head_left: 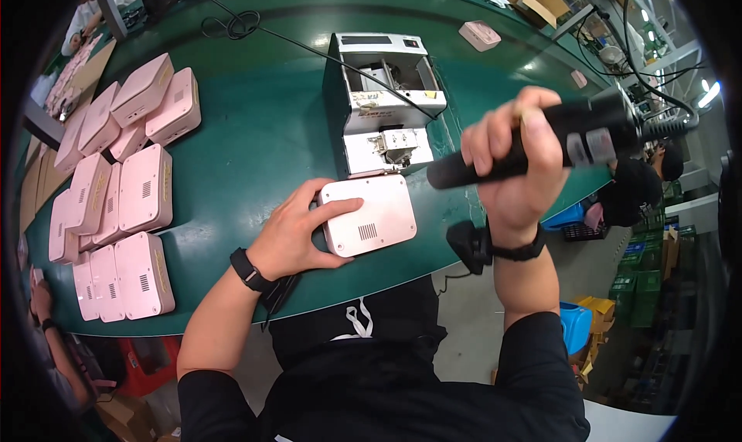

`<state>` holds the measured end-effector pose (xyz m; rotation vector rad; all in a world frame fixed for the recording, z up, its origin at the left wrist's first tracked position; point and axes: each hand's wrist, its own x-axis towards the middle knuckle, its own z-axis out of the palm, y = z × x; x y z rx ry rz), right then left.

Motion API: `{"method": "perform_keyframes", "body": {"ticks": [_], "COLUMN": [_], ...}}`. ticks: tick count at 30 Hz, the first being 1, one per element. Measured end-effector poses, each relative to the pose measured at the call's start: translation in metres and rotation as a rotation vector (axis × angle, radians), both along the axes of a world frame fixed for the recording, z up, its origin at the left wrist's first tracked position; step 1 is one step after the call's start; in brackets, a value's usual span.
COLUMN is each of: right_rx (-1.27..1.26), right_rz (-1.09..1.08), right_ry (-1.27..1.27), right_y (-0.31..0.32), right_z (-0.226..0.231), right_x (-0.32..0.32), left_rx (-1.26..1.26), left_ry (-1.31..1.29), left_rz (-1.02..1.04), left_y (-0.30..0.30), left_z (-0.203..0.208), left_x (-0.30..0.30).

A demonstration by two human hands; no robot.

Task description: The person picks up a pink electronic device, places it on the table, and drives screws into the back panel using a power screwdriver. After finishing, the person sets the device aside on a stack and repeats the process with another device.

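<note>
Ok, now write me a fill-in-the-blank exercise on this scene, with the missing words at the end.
1. The hand gripping the tool is the person's ____ hand.
2. Apart from its labels, the tool is mainly coloured ____.
3. The tabletop beneath the pink box that the left hand holds is coloured ____.
4. Seen in the picture, the stacked pink boxes are to the ____ of the machine.

Missing words: right; black; green; left.

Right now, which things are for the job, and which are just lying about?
Probably for the job:
pink box, under the left hand
black corded tool, in the right hand
white-and-black machine
stacked pink boxes

Probably lying about:
cardboard box, upper right
blue plastic item, lower right
</note>
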<state>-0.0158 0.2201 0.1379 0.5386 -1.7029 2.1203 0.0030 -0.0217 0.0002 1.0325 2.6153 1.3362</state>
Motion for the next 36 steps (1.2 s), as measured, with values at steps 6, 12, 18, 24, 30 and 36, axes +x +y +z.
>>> {"method": "perform_keyframes", "body": {"ticks": [6, 12, 18, 24, 30, 36], "right_rx": [0.105, 0.134, 0.029, 0.105, 0.125, 0.035], "right_rz": [-0.081, -0.058, 0.094, 0.181, 0.138, 0.240], "right_ry": [0.050, -0.082, -0.169, -0.145, -0.184, -0.195], "right_y": [-0.015, -0.016, -0.016, -0.020, -0.024, -0.017], "right_z": [0.004, -0.003, -0.002, -0.010, -0.022, -0.028], "right_x": [-0.035, -0.027, 0.033, 0.055, 0.060, 0.060], "left_rx": [-0.010, -0.007, -0.009, 0.000, 0.006, 0.037], "left_ry": [0.003, 0.013, -0.016, 0.012, 0.020, 0.045], "left_rz": [0.005, -0.008, -0.008, 0.007, 0.019, 0.035], "left_y": [0.000, -0.003, -0.003, -0.002, 0.000, -0.003], "left_z": [0.000, -0.005, -0.005, -0.010, -0.012, -0.011], "left_x": [0.002, -0.001, -0.002, -0.001, 0.002, 0.002]}}
